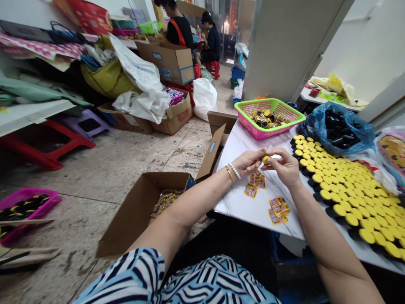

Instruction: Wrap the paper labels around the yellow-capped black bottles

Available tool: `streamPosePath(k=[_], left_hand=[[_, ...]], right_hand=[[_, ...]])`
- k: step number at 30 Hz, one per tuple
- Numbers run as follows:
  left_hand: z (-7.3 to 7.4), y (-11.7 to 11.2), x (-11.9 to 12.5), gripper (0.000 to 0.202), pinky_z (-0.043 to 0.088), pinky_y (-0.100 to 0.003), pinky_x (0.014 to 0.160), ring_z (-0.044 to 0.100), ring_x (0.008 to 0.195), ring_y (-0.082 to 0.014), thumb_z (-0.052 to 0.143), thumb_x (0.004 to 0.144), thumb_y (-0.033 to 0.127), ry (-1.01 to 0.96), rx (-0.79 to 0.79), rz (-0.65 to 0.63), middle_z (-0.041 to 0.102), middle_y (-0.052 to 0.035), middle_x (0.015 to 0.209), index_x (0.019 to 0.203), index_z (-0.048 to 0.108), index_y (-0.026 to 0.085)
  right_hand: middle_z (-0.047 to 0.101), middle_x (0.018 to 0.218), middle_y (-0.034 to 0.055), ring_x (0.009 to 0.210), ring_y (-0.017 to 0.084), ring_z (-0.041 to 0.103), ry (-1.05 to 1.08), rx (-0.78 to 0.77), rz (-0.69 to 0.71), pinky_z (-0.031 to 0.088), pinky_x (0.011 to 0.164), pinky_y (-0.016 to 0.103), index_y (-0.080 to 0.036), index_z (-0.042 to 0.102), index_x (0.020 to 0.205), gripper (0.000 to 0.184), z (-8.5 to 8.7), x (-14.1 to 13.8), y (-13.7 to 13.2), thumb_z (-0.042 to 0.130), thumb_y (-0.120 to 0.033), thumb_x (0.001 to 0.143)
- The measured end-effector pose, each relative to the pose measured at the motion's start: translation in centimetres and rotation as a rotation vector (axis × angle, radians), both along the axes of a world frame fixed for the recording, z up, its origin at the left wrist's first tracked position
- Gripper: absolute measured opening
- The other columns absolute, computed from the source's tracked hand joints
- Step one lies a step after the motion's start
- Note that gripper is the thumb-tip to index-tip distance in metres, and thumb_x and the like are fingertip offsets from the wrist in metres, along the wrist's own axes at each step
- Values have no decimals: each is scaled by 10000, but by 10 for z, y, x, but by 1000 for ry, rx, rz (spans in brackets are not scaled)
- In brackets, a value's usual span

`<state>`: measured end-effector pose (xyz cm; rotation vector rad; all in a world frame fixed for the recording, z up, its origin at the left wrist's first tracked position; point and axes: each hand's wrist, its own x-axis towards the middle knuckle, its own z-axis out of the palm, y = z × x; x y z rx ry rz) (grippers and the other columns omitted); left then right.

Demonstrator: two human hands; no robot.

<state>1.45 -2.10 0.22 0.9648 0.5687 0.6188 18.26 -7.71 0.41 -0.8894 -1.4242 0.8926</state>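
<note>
My left hand (252, 162), with a pearl bracelet and a gold bangle at its wrist, pinches a small yellow piece (265, 159) above the white table. From the other side, the fingers of my right hand (284, 166) close on the same piece. A bit of something clear shows above it; the fingers hide much of its shape. Below my hands lie small printed orange-yellow cards (251, 190), with a second pile of cards (279, 206) nearer the table's front edge. To the right, many black pieces with round yellow tops (348, 181) stand packed in rows.
A pink basket with a green rim (271, 102) holds yellow-and-black pieces. Behind the rows sits a blue plastic bag (363, 131) of black parts. An open cardboard box (126, 223) with small packets stands left of the table (232, 202). Two people sit farther back.
</note>
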Motion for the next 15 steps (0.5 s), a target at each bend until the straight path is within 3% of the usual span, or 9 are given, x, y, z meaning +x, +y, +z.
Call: streamPosePath(k=[2,6,10,15], left_hand=[[0,-1,-1,623,98,-203,310,237,247,-24,645,887,706,-6,-32,-2,411,65,370,624,548,150],[-2,1,-1,561,122,-187,306,250,250,-14,622,948,620,-75,-93,-52,509,42,435,670,572,135],[-4,3,1,406,141,-155,313,275,266,-3,656,979,468,-129,-85,-19,507,62,452,780,611,117],[-6,3,3,427,133,-158,296,272,259,-2,618,1002,482,-132,-122,-30,531,54,474,784,604,115]], right_hand=[[615,1073,-6,735,123,747,-43,26,16,730,693,345,-250,774,997,253,2,2,0,877,-349,789],[592,1001,-10,712,132,746,-1,102,-96,726,649,343,-221,765,863,193,3,3,0,884,-347,779],[633,985,-18,688,150,756,10,39,-74,727,647,377,-239,737,937,227,2,6,0,876,-347,793],[614,1012,-11,692,129,745,-35,101,-104,723,634,337,-218,734,874,213,0,6,1,876,-350,786]])
